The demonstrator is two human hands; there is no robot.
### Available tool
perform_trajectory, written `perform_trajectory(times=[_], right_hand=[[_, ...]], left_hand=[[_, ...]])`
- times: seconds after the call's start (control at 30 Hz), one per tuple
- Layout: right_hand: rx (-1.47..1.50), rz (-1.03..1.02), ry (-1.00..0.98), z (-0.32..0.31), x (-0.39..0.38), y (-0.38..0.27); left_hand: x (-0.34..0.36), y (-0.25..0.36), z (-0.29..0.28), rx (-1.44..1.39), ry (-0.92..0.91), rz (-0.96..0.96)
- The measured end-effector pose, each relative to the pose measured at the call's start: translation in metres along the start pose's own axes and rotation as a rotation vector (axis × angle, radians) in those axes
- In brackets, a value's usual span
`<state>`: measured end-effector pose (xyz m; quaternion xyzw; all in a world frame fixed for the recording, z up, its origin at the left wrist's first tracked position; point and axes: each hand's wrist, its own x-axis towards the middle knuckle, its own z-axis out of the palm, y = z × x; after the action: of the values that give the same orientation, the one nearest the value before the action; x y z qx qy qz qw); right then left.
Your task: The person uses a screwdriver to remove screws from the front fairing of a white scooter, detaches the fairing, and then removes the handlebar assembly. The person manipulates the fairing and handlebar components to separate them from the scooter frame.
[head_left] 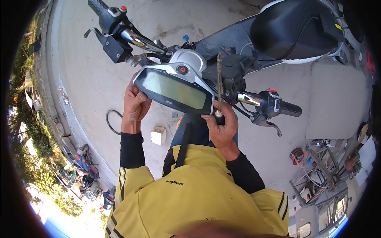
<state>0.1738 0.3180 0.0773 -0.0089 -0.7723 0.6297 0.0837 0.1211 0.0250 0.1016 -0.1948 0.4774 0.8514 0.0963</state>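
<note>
A scooter's instrument display (174,89) with a silver-grey surround and a dark rectangular screen sits between the handlebars, tilted. My left hand (135,102) is closed on its left end, the thumb at the front edge and the other fingers hidden behind. At its lower right corner, my right hand (223,129) touches the housing with the thumb. That same hand is closed round a screwdriver (219,81), whose long rusty shaft points up past the display; most of the handle is hidden. A red round button (182,70) shows on the surround above the screen.
The left handlebar grip (98,6) and right grip (291,109) stick out on both sides, each with a brake lever. Behind lies the black seat (293,29). A white block (158,135) and a black hose loop (108,119) lie on the concrete. Metal frames (321,166) stand at right.
</note>
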Motion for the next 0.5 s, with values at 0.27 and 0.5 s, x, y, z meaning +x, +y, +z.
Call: perform_trajectory(times=[0.27,0.5], right_hand=[[0.104,0.192,-0.059,-0.008,0.007,-0.012],[0.02,0.197,-0.127,-0.009,0.015,-0.035]], left_hand=[[0.011,-0.048,0.017,-0.079,-0.03,0.266],[0.031,-0.07,0.019,-0.006,-0.037,0.506]])
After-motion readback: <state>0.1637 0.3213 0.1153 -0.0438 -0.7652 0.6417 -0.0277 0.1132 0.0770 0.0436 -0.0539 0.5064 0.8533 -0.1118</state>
